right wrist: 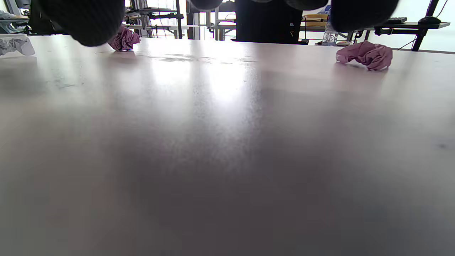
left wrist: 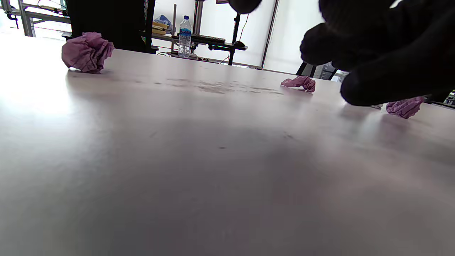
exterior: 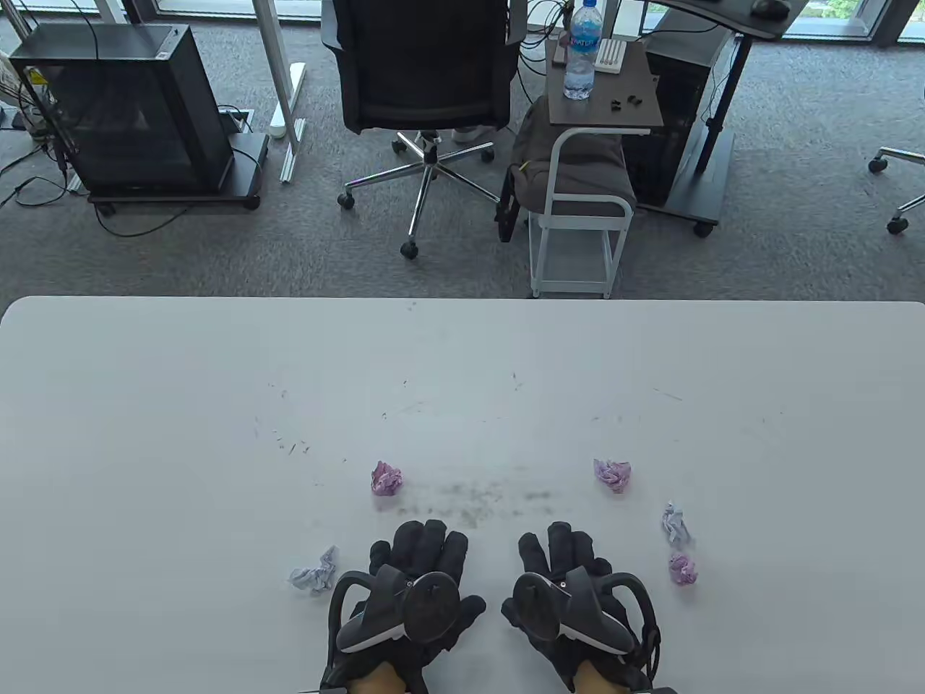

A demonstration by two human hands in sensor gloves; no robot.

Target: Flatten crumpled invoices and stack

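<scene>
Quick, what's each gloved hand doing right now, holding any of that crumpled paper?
Left hand: open, flat on the table, holding nothing.
Right hand: open, flat on the table, holding nothing.

A white surface (exterior: 181, 434) with faint grey smudges carries five crumpled paper balls: three pink (exterior: 386, 478) (exterior: 613, 474) (exterior: 683, 569), two seemingly pale blue (exterior: 315, 575) (exterior: 674, 523), all lying apart.

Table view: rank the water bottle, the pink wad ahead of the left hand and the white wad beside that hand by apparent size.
1. water bottle, the largest although farthest from the camera
2. white wad and pink wad, too alike to rank; both lie free of the left hand
</scene>
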